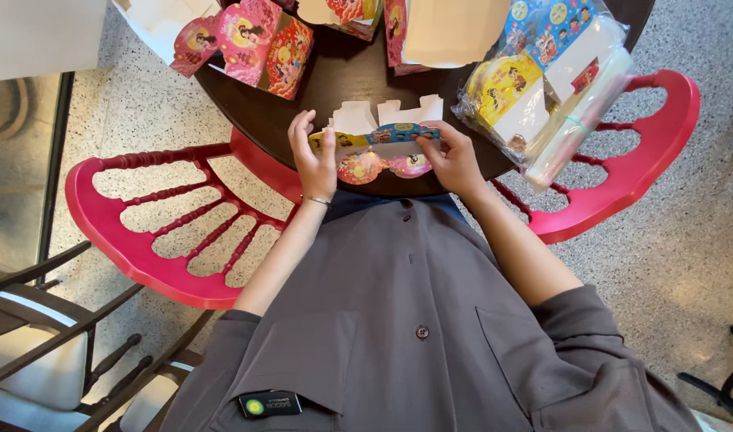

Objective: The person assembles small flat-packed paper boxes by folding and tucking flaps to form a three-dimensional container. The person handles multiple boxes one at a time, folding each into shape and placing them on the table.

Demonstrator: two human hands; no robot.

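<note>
Flat printed cardboard box blank (pixel 378 144), glossy and colourful on its face, plain matt white on its tabs, at the near edge of the dark round wooden table (pixel 334 80), smooth with a soft sheen. Folded pink cardboard boxes (pixel 258 40) toward the far left edge, glossy print. Clear crinkled plastic bag of flat blanks (pixel 554 88) over the right edge, shiny. Red lacquered wooden chairs (pixel 142 240), smooth gloss. Grey speckled terrazzo floor (pixel 686 224). Matt grey cloth shirt (pixel 414 320), plastic buttons.
</note>
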